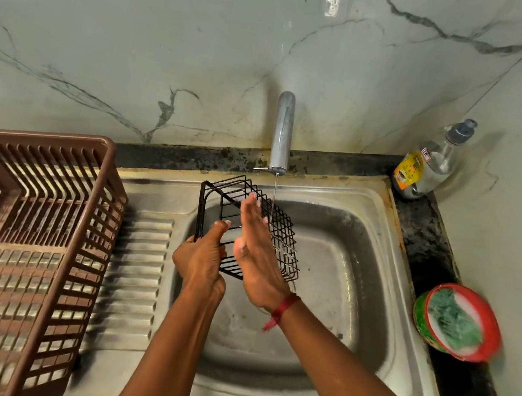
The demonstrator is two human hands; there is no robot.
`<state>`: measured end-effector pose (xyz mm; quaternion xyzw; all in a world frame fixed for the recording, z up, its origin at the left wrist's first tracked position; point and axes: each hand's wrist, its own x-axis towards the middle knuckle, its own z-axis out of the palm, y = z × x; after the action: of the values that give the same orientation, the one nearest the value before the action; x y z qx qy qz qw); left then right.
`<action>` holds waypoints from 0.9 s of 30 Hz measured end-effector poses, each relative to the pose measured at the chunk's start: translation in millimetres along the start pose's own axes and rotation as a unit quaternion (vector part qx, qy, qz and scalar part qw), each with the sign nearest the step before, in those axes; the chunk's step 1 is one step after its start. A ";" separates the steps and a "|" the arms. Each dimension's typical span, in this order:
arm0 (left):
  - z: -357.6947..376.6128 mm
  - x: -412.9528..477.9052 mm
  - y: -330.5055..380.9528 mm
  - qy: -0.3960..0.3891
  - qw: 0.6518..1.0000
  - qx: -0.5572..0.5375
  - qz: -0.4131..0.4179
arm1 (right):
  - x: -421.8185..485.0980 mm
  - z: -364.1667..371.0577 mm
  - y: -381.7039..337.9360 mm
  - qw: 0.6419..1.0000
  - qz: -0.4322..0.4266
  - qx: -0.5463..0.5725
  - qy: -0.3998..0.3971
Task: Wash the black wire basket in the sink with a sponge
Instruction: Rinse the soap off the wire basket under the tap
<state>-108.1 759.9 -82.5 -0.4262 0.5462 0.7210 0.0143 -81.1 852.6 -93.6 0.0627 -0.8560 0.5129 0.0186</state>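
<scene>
Over the sink point(352, 275), left hand point(201, 258) grips black wire basket point(281, 231) by its edge, right hand point(255, 249) flat against it.

No text reads clearly anywhere in view.
- Clear bottle point(440, 160), back right corner: yellow label point(408, 170) carries dark print, too small and blurred to read.
- Small red-and-white sticker point(425, 151) just above that label: characters illegible.
- Round red-rimmed tub point(420, 319), right counter: printing on the side wall is blurred and unreadable.
</scene>
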 end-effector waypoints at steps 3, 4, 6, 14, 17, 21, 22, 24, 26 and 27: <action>-1.6 -1.4 -0.9 0.000 1.000 -0.015 -0.013 | -7.1 0.1 18.8 1.000 -0.003 -0.021 0.016; -2.5 -1.6 -1.2 0.003 1.000 -0.018 -0.016 | -11.7 0.4 33.4 0.999 0.031 -0.017 0.019; -5.2 -1.5 -1.8 0.002 0.999 -0.028 -0.029 | -24.1 -2.1 62.0 0.991 0.136 0.003 0.007; -6.4 -7.0 -4.9 -0.011 0.999 -0.041 -0.030 | -46.3 1.4 49.4 0.994 0.104 -0.016 0.024; -4.8 -7.9 -2.0 -0.010 0.998 -0.051 -0.026 | -46.8 6.3 37.5 0.998 0.045 -0.022 0.045; -5.4 -7.4 7.7 -0.007 0.998 -0.052 -0.027 | -51.9 0.6 82.6 0.975 0.220 -0.020 0.034; -5.1 -7.4 9.5 -0.005 0.998 -0.054 -0.025 | -51.0 -3.3 92.2 0.961 0.275 -0.010 0.018; -5.4 -6.3 12.3 0.000 0.998 -0.053 -0.022 | -45.7 -11.4 96.4 0.948 0.316 -0.023 -0.017; -5.4 -5.6 14.1 0.005 0.999 -0.047 -0.024 | -34.6 -14.7 84.8 0.959 0.281 -0.031 -0.030; -4.7 -5.3 14.0 0.006 0.999 -0.042 -0.023 | -27.5 -13.7 75.7 0.969 0.242 -0.028 -0.032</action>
<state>-108.7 752.9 -68.5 -0.4428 0.5058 0.7402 0.0097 -63.8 902.4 -156.0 -0.1306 -0.8597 0.4758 -0.1323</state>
